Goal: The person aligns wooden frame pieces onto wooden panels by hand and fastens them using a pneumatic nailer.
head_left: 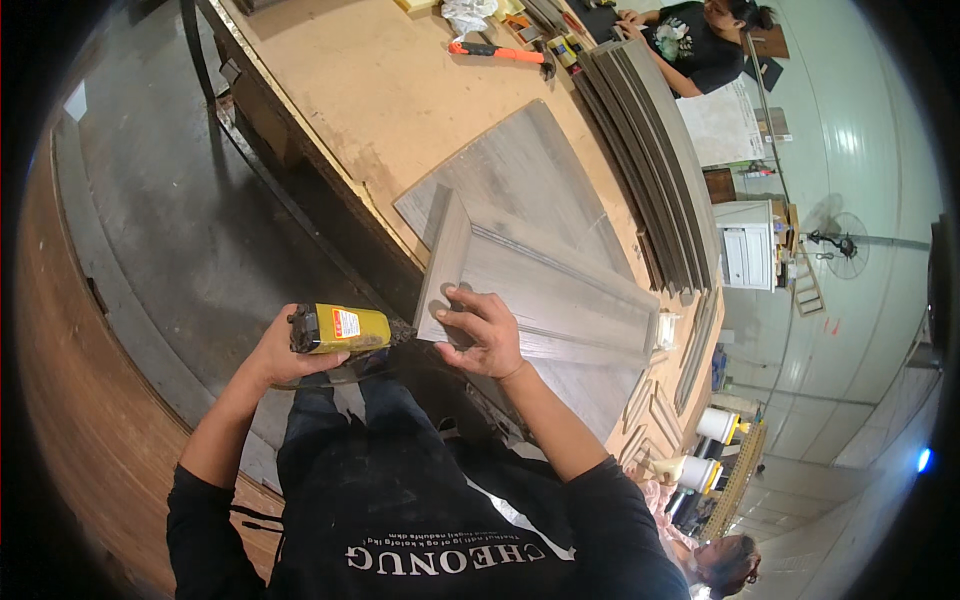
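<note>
My left hand (270, 349) is wrapped around a yellow nail gun (365, 328) with a black end cap and a label on its side. The tool's dark nose meets, or nearly meets, the near left corner of a grey wooden cabinet door (455, 262). At that same corner my right hand (486, 335) grips the door's end rail, fingers bent over the top and thumb lower at the edge. The door has a raised frame around a recessed panel. Beneath it lies a wide flat grey board (535, 135).
A tan workbench (350, 90) carries a hammer (500, 52) with an orange handle and a stack of long grey boards (650, 150). One co-worker (700, 45) stands across the bench, another (715, 560) at lower right. White buckets (700, 473) stand beyond thin strips.
</note>
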The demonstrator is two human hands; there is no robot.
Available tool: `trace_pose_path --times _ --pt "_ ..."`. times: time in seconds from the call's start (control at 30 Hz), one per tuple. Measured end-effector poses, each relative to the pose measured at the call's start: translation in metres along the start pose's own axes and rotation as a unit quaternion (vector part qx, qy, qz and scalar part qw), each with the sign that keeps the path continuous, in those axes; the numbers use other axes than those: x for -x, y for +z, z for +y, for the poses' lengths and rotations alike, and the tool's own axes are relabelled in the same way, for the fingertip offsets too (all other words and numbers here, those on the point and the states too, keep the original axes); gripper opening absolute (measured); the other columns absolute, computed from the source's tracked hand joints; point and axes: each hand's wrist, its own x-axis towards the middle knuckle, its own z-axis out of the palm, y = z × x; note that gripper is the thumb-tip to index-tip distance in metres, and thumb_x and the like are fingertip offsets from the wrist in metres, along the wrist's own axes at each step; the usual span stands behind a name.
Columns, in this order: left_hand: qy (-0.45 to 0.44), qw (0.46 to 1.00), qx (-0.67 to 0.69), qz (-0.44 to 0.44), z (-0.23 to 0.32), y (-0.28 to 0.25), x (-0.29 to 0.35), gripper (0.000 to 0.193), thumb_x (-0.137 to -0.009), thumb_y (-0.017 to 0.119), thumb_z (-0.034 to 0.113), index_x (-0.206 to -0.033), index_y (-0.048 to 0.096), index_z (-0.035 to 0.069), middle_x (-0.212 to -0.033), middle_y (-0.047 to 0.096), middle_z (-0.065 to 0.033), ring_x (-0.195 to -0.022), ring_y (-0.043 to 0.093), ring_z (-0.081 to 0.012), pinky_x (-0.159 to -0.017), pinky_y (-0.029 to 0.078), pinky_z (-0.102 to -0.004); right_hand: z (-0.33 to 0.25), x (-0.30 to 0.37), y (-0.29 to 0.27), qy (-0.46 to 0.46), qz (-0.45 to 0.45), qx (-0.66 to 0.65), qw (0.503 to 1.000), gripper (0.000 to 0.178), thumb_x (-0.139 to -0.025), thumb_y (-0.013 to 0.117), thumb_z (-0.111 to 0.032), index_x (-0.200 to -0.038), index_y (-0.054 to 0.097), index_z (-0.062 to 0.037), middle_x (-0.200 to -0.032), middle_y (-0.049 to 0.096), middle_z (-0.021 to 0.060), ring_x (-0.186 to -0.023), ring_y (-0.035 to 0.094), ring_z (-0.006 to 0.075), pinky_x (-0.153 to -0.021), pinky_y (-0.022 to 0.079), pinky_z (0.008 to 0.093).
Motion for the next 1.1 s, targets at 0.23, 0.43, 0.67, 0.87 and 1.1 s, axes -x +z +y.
trace_pose_path --times 0.23,0.43,0.67,0.87,1.1 --pt "0.007 1.0 0.028 0.009 -0.006 0.001 -0.001 0.034 -0.067 0.078 0.013 -0.095 0.064 0.0 -0.088 0.068 -0.0077 -0.079 0.063 -0.0129 -0.077 0.049 -0.027 -0.001 0.001 0.0 0.012 -0.002 0.002 1.0 0.039 -0.055 0.076 -0.02 -0.093 0.068 -0.0137 -0.114 0.061 0.0092 -0.089 0.06 0.0263 -0.074 0.048 0.0341" --pt "0.008 0.999 -0.033 0.031 -0.014 -0.002 -0.001 0.034 -0.066 0.078 0.013 -0.094 0.065 0.0 -0.088 0.068 -0.0094 -0.078 0.064 -0.0152 -0.076 0.049 -0.0276 0.001 -0.002 0.001 0.011 -0.002 -0.003 1.0 0.04 -0.055 0.077 -0.02 -0.093 0.069 -0.0143 -0.114 0.061 0.0091 -0.087 0.06 0.0261 -0.074 0.048 0.0341" --pt "-0.105 0.992 0.065 0.018 -0.02 -0.001 0.005 0.058 -0.065 0.084 0.021 -0.107 0.052 -0.001 -0.101 0.064 -0.0078 -0.092 0.06 -0.013 -0.085 0.047 -0.0292 -0.003 0.001 -0.006 0.021 -0.016 -0.007 1.0 0.04 -0.06 0.076 -0.022 -0.098 0.067 -0.0137 -0.115 0.061 0.0096 -0.087 0.06 0.0264 -0.072 0.047 0.0352" --pt "-0.052 0.997 -0.03 0.04 0.031 0.004 -0.003 0.059 -0.061 0.084 0.025 -0.107 0.06 -0.004 -0.098 0.067 -0.0086 -0.09 0.063 -0.0129 -0.084 0.049 -0.0287 0.003 0.008 -0.001 -0.012 0.025 -0.039 0.999 0.035 -0.067 0.073 -0.023 -0.099 0.065 -0.0114 -0.116 0.059 0.0125 -0.089 0.06 0.0299 -0.073 0.049 0.0385" --pt "0.047 0.8 -0.565 0.198 0.153 -0.022 -0.129 0.051 -0.064 0.072 0.023 -0.11 0.06 0.004 -0.088 0.064 -0.0204 -0.087 0.061 -0.0366 -0.079 0.048 -0.0443 -0.02 0.026 -0.013 0.046 0.003 -0.025 0.999 0.044 -0.074 0.071 -0.026 -0.115 0.059 -0.0146 -0.126 0.053 0.0104 -0.106 0.054 0.0298 -0.087 0.044 0.039"
